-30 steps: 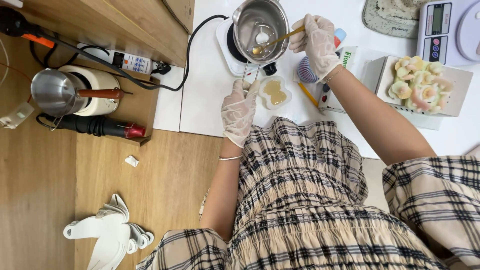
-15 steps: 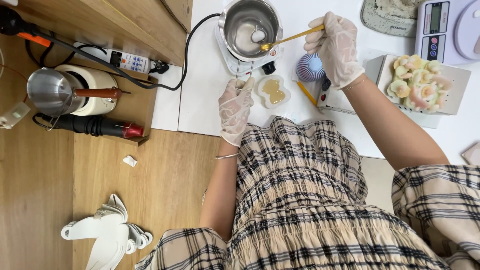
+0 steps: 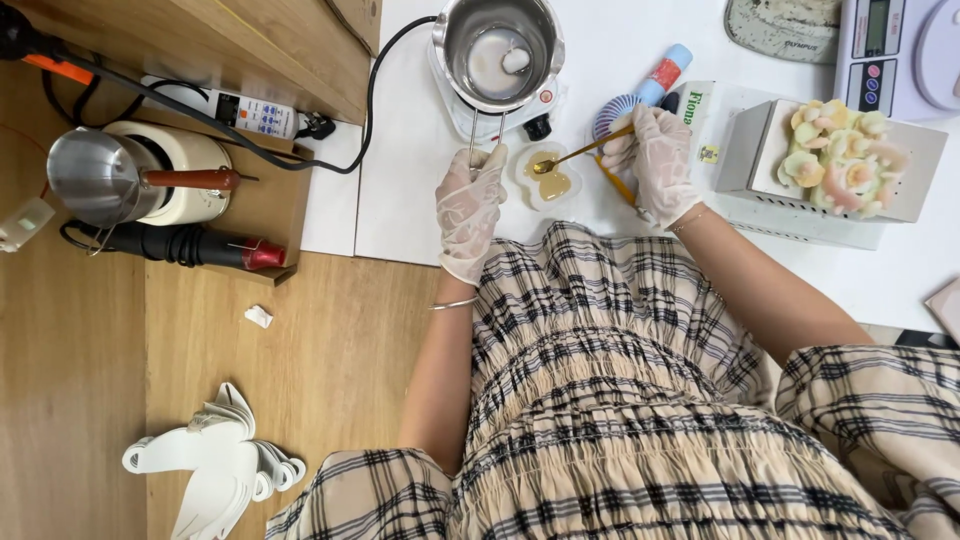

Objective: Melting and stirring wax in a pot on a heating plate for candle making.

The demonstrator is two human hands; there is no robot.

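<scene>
- We saw the gloved right hand closed around the handle of a slim gold-coloured metal spoon, its bowl dipped over a small clear flower-shaped mould filled with amber liquid.
- The gloved left hand sat at the mould's nine o'clock, fingers curled and touching the thin wire handle of a round stainless-steel melting pot; we could not tell whether it truly gripped it.
- The pot stood at twelve o'clock from the mould on a small white electric hotplate, pale liquid inside.
- At three o'clock from the right hand, a white rectangular tray carried pastel flower-shaped pieces.
- A white digital kitchen scale lay at one o'clock.
- All rested on a white table; a steel pitcher with a red-brown handle stood well apart at nine o'clock.
</scene>
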